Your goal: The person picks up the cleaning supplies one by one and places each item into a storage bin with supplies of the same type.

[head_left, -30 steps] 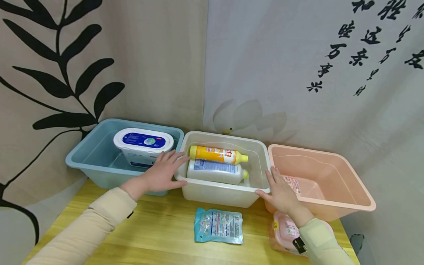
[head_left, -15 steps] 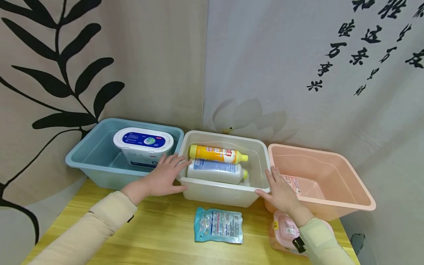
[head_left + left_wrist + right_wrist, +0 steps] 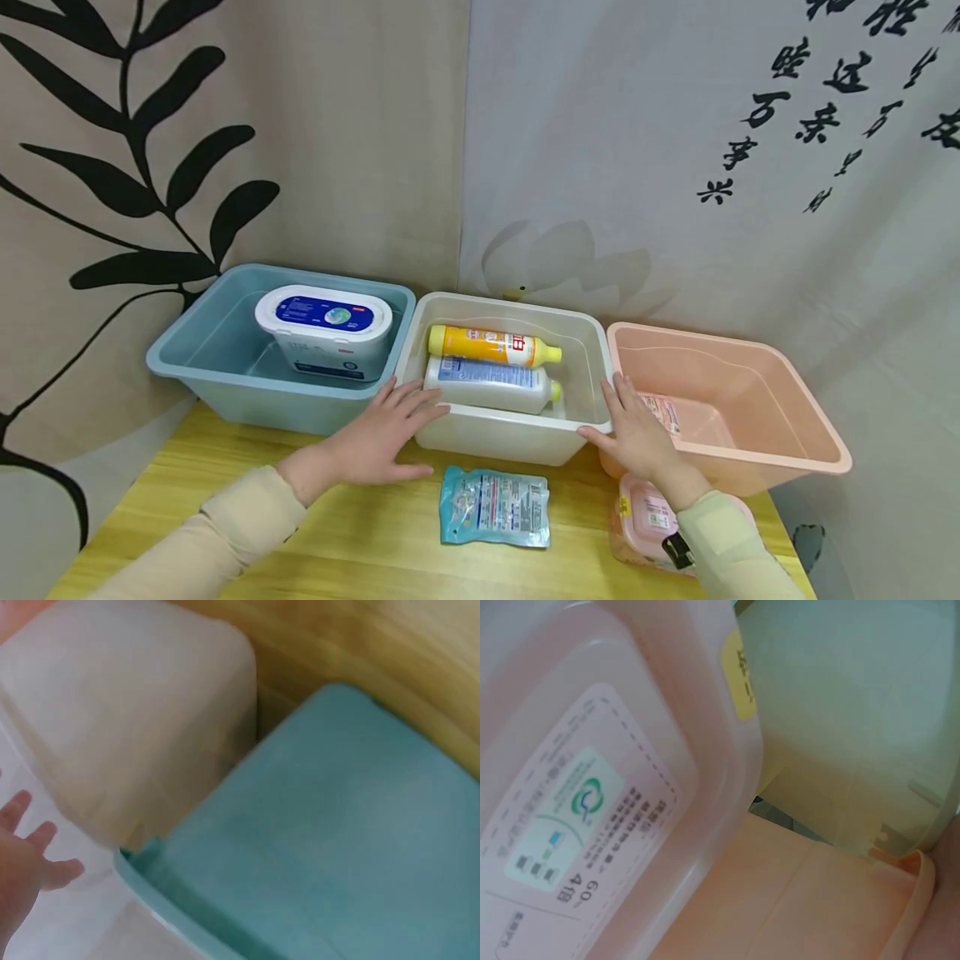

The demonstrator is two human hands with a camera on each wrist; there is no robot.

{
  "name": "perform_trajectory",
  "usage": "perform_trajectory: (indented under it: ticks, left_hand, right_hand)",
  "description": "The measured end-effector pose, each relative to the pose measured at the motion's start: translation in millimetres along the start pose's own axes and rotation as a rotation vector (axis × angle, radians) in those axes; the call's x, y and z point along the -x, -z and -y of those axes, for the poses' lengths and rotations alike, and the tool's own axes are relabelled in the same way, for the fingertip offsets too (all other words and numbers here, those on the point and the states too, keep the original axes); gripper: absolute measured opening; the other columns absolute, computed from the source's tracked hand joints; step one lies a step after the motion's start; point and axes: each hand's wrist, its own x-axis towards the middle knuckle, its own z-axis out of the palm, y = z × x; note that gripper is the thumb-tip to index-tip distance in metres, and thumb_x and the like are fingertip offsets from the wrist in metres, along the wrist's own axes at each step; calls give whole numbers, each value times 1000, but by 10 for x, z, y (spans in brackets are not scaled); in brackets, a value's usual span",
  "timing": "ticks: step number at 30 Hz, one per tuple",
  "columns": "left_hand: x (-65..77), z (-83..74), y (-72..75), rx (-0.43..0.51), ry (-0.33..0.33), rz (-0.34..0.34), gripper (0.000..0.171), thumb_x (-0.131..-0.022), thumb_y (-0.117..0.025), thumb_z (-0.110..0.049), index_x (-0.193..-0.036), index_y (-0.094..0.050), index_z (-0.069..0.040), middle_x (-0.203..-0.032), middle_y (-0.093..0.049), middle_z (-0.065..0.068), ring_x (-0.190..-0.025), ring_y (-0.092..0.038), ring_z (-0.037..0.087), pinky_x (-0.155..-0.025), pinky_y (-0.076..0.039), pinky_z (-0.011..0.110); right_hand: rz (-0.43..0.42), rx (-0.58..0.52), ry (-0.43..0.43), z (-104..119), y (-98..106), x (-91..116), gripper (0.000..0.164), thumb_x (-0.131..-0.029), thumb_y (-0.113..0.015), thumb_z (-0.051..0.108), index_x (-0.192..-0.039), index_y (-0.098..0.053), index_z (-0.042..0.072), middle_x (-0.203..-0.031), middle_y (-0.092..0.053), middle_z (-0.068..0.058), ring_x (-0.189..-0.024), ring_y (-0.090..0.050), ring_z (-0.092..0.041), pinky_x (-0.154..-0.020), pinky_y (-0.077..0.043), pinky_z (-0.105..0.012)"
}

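imo the white bin is best steadied evenly at both ends, left hand and right hand loosely spread (nothing's gripped)

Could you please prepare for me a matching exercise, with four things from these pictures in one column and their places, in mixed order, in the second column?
Things:
1. yellow bottle
2. blue pouch
3. white tub
4. pink-lidded box

Places:
A. inside the blue bin
B. on the table, in front of the pink bin
C. inside the white bin
D. on the table, in front of the white bin

Right pairs: 1-C, 2-D, 3-A, 4-B
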Motion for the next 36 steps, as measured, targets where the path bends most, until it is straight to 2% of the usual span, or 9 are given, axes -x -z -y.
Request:
perform_trajectory:
  ticks: [5, 9, 18, 27, 36]
  left_hand:
    - [48, -66, -82, 9, -66, 16, 72, -82, -64, -50, -141, -39, -17, -149, -35, 11, -138, -28, 38, -111, -15, 64]
    - [70, -92, -114, 14, -74, 23, 72, -83, -63, -51, -141, -39, -17, -150, -33, 10, -139, -26, 36, -111, -15, 63]
    - [109, -86, -148, -16, -117, -21, 71, -82, -62, -54, -140, -41, -18, -151, -32, 10, -138, -27, 37, -109, -19, 64]
    - [108, 32, -85, -23, -14, -58, 78, -78, -68, -52, -142, -39, -18, -151, -31, 10, -139, -24, 37, -111, -13, 63]
    - [85, 94, -68, -31, 8, -70, 78, -78, -67, -52, -142, -39, -19, -152, -31, 10, -140, -23, 37, -112, -13, 63]
  right_hand:
    - [-1, 3, 3, 2, -2, -3, 86, -87, -55, 54, -145, -26, -3, -152, -16, -29, -139, -18, -46, -108, -27, -59]
    - [1, 1, 3, 1, -4, -2, 86, -87, -55, 54, -145, -26, -4, -152, -16, -29, -139, -18, -46, -109, -27, -59]
    - [6, -2, 3, 2, 1, 2, 87, -87, -54, 54, -145, -25, -4, -152, -16, -29, -140, -17, -46, -109, -26, -59]
    - [13, -7, 0, 0, 1, 5, 87, -88, -54, 54, -146, -24, -4, -153, -15, -28, -140, -16, -45, -109, -25, -59]
    - [5, -4, 4, -4, -7, 4, 87, -87, -54, 54, -145, -25, -4, -152, -16, -28, -140, -16, -46, -109, -25, -59]
